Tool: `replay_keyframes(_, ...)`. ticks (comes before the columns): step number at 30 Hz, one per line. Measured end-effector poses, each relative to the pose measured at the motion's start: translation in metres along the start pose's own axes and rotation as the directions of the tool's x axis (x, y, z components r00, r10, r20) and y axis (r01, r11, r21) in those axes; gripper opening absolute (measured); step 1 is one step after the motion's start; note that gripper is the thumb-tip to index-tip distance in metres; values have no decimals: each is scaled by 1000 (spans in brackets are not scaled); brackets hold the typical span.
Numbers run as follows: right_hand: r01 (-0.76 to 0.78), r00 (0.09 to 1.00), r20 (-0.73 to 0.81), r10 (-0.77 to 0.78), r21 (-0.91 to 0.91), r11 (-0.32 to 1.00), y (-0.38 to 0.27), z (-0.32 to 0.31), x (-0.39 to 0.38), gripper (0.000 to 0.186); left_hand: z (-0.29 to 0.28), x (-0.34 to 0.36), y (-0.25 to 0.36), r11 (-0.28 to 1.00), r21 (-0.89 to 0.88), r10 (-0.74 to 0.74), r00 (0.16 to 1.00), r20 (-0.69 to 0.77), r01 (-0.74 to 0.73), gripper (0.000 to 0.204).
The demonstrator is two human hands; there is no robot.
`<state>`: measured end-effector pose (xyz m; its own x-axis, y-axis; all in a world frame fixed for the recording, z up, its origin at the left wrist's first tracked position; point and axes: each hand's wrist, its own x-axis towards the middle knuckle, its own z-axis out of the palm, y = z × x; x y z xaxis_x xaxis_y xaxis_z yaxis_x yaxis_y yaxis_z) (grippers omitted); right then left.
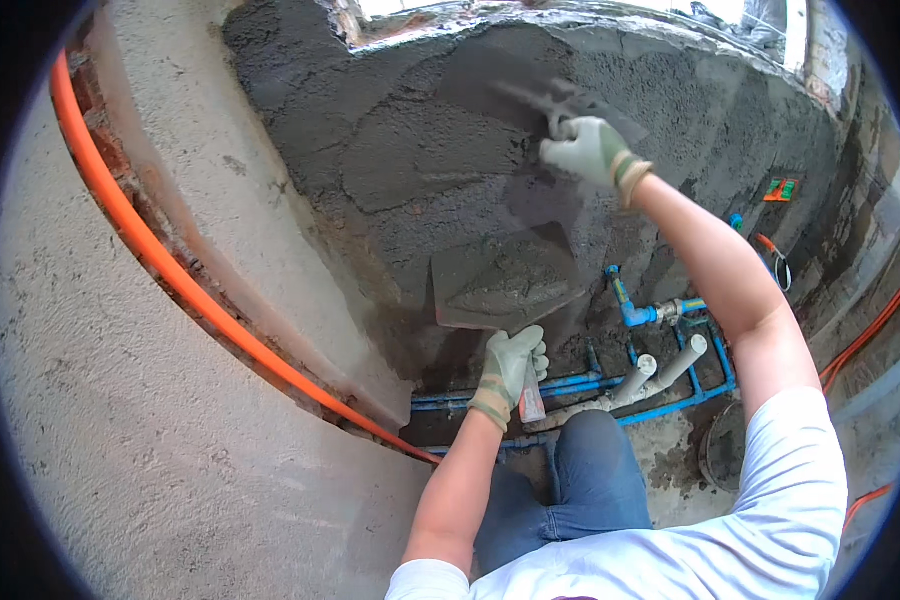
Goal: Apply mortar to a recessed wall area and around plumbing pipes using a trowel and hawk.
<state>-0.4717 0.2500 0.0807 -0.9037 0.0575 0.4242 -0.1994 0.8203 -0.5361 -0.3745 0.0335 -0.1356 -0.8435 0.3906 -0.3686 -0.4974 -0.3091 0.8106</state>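
My right hand (592, 152), in a pale green work glove, is closed round the handle of a plastering trowel (490, 92). The trowel, smeared by motion, lies at or very near the dark wet mortar on the upper wall (390, 150). Lower down, my gloved left hand (513, 362) grips a plasterer's hawk (460, 268), and the end of its handle (532, 403) sticks out beneath my fingers. A heap of grey mortar (520, 286) sits on the hawk's plate, close to the wall.
Blue water pipes (675, 400) and white drain stubs (692, 350) run low along the wall by my knee. An orange conduit (170, 265) curves down the left wall. A round bucket (720, 450) stands at right. Green-and-orange wall box (781, 190) sits further up. A bright window opening is above.
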Motion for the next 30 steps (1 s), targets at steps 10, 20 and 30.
replay_keyframes(10,2,943,-317,-104,-307,952,36,17,-57,39,6,-5,2,1000,2,27,999,-16,-27,28)
replay_keyframes(20,266,963,112,-244,-264,927,1,62,-176,37,-15,-32,18,989,61,138,990,-29,-136,20)
replay_keyframes(30,403,914,60,-400,-235,885,-56,102,-190,31,-22,-83,-54,847,373,439,894,-87,-379,13)
